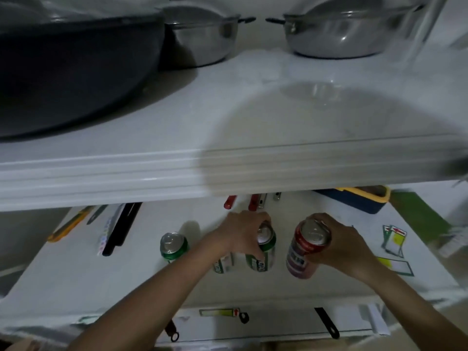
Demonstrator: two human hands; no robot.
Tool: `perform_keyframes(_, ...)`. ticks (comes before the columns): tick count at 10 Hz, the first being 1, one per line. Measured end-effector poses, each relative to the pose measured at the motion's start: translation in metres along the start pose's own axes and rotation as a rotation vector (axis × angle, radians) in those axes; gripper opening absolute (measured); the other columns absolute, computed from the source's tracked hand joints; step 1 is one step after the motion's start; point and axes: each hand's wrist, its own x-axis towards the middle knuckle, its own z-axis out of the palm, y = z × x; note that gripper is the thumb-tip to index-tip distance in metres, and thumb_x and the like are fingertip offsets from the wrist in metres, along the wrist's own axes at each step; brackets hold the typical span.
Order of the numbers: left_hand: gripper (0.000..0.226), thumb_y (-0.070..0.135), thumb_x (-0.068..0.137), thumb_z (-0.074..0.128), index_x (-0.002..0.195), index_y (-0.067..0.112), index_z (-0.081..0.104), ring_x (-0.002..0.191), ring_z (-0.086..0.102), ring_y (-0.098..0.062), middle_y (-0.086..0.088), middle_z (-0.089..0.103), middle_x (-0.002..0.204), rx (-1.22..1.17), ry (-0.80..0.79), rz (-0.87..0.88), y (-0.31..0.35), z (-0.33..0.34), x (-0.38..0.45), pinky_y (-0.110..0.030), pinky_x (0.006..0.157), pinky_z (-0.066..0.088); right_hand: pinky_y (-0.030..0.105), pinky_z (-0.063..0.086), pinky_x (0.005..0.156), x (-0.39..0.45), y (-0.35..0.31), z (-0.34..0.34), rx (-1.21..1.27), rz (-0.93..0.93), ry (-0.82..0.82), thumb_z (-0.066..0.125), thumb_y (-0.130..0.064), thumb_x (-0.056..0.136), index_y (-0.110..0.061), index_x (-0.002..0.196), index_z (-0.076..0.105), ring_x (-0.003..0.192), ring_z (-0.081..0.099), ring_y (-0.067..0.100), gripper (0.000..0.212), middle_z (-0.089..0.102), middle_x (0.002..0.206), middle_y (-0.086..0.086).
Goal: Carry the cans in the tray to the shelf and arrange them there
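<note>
On the lower white shelf (76, 274) my left hand (243, 231) grips a green can (263, 252) from above and the side. My right hand (339, 241) holds a red can (304, 252) just to its right, fingers around the upper body. Another green can (173, 247) stands free to the left. A further green-and-white can (222, 264) shows partly under my left forearm. No tray is in view.
An upper shelf (177, 168) overhangs, bearing a dark wok (76, 64) and two steel pots (202, 34) (349, 29). On the lower shelf lie knives and utensils (119, 229) at the back left, red-handled tools (229, 201), a blue-and-yellow box (354, 198) and paper labels (395, 239) at right.
</note>
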Motion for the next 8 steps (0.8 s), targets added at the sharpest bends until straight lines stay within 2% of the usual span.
perform_keyframes(1, 0.070, 0.031, 0.064, 0.076, 0.125, 0.020, 0.043, 0.113, 0.055, -0.024, -0.004, 0.059, 0.125, 0.056, -0.081, 0.007, -0.003, 0.007, 0.018, -0.035, 0.089, 0.040, 0.005, 0.038, 0.059, 0.011, 0.009, 0.003, 0.033, 0.039, -0.011, 0.079, -0.016, 0.059, -0.035, 0.103, 0.048, 0.073, 0.050, -0.009, 0.058, 0.053, 0.082, -0.025)
perform_keyframes(2, 0.072, 0.027, 0.064, 0.076, 0.126, 0.019, 0.041, 0.113, 0.053, -0.027, -0.007, 0.058, 0.123, 0.122, -0.127, -0.007, -0.006, 0.016, 0.033, -0.037, 0.085, 0.032, 0.013, 0.047, 0.073, 0.024, 0.025, 0.006, 0.048, 0.037, -0.057, 0.080, -0.013, 0.056, -0.027, 0.106, 0.053, 0.091, 0.060, 0.005, 0.058, 0.063, 0.094, -0.013)
perform_keyframes(3, 0.072, 0.023, 0.065, 0.076, 0.127, 0.019, 0.039, 0.113, 0.053, -0.028, -0.008, 0.056, 0.122, 0.152, -0.142, -0.017, -0.008, 0.023, 0.042, -0.041, 0.091, 0.032, 0.002, 0.044, 0.067, 0.032, 0.034, 0.003, 0.079, 0.018, -0.138, 0.077, -0.004, 0.057, -0.030, 0.104, 0.051, 0.087, 0.057, -0.002, 0.060, 0.058, 0.093, -0.021)
perform_keyframes(4, 0.072, 0.022, 0.066, 0.075, 0.128, 0.019, 0.038, 0.111, 0.053, -0.030, -0.008, 0.056, 0.121, 0.177, -0.184, -0.032, -0.006, 0.027, 0.045, -0.044, 0.094, 0.031, -0.002, 0.043, 0.067, 0.041, 0.041, -0.003, 0.112, 0.011, -0.224, 0.076, 0.004, 0.058, -0.030, 0.103, 0.049, 0.089, 0.055, -0.008, 0.063, 0.058, 0.097, -0.019)
perform_keyframes(5, 0.070, 0.019, 0.069, 0.072, 0.130, 0.018, 0.037, 0.113, 0.053, -0.032, -0.010, 0.055, 0.122, 0.209, -0.170, -0.051, -0.005, 0.031, 0.046, -0.046, 0.099, 0.029, 0.004, 0.042, 0.077, 0.051, 0.046, -0.010, 0.095, -0.017, -0.298, 0.078, 0.001, 0.058, -0.038, 0.103, 0.046, 0.100, 0.056, -0.001, 0.067, 0.055, 0.103, -0.021)
perform_keyframes(6, 0.071, 0.016, 0.072, 0.069, 0.134, 0.018, 0.034, 0.117, 0.051, -0.031, -0.009, 0.052, 0.127, 0.237, -0.153, -0.079, -0.002, 0.034, 0.046, -0.047, 0.104, 0.026, 0.005, 0.043, 0.084, 0.059, 0.048, -0.017, 0.064, -0.060, -0.388, 0.076, 0.003, 0.060, -0.040, 0.111, 0.040, 0.118, 0.049, 0.010, 0.076, 0.051, 0.116, -0.015)
perform_keyframes(7, 0.083, 0.016, 0.072, 0.070, 0.141, 0.024, 0.026, 0.130, 0.040, -0.030, -0.007, 0.041, 0.142, 0.235, -0.115, -0.085, -0.004, 0.037, 0.041, -0.046, 0.109, 0.022, 0.012, 0.039, 0.096, 0.060, 0.049, -0.024, 0.049, -0.077, -0.490, 0.072, 0.006, 0.068, -0.044, 0.126, 0.026, 0.132, 0.034, 0.010, 0.089, 0.037, 0.141, -0.003)
perform_keyframes(8, 0.094, 0.027, 0.071, 0.072, 0.146, 0.031, 0.016, 0.144, 0.016, -0.027, -0.006, 0.015, 0.157, 0.061, -0.003, -0.160, -0.001, 0.030, 0.023, -0.047, 0.114, 0.017, 0.035, 0.027, 0.115, 0.049, 0.042, -0.024, 0.005, -0.078, -0.434, 0.074, -0.016, 0.073, -0.053, 0.128, 0.004, 0.145, 0.013, 0.017, 0.097, 0.007, 0.158, -0.001)
